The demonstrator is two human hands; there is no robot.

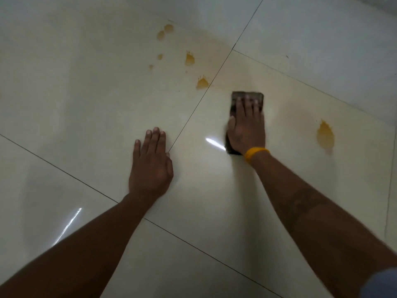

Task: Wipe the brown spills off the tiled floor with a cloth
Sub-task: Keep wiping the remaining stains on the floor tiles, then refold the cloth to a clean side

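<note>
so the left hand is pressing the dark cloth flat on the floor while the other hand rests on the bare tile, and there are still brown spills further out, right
Not quite: the head view shows the right hand, the one with the yellow wristband, pressing the dark cloth flat. The left hand rests on the bare tile. Brown spills do remain further out, with another off to the right.

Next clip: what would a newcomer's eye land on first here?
Probably the brown spills scattered over the pale tiled floor in the upper middle, plus one larger spill alone at the right. Next, the right hand, with its yellow wristband, pressing a dark cloth flat, while the left hand rests open on the tile.
</note>
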